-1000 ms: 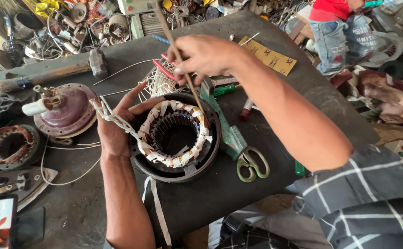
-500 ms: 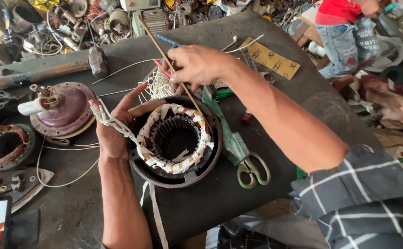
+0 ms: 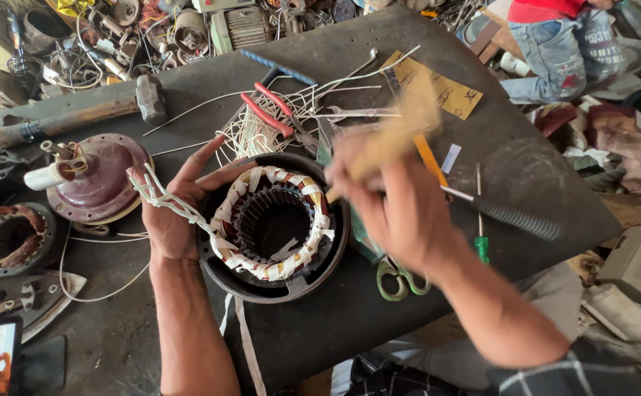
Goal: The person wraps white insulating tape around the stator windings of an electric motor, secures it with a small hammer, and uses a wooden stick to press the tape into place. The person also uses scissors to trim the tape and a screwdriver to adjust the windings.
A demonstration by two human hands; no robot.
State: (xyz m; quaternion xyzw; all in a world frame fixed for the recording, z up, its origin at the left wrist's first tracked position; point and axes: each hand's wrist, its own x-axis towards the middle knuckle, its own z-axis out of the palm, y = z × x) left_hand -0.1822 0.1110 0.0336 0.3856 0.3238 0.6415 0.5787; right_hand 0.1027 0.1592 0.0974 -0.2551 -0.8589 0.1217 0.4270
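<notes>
**Both hands at the motor stator on the dark bench**

Head view: the round black motor stator with white-taped copper windings (image 3: 272, 226) lies flat on the dark bench (image 3: 540, 183), between the two hands. The left hand (image 3: 177, 213) cups the stator's left rim, palm up, its fingers (image 3: 210, 158) spread apart and touching the housing. A bundle of white-sleeved lead wires (image 3: 162, 198) runs across this palm to the winding. The right hand (image 3: 401, 209) sits at the stator's right rim, blurred; its fingers are curled together, clamped on a thin wooden stick (image 3: 386, 143) that slants up and away from the knuckles, its lower end meeting the winding's right edge.

Just below the right hand lie green-handled scissors (image 3: 401, 279). Beyond the fingers of both hands sit red-handled pliers (image 3: 269, 114) on a tangle of loose white wires. Right of the right hand lies a black ribbed-handle tool (image 3: 515, 218). Left of the left hand stands a maroon domed motor cover (image 3: 104, 183), and farther beyond it a wooden-handled hammer (image 3: 78, 114).
</notes>
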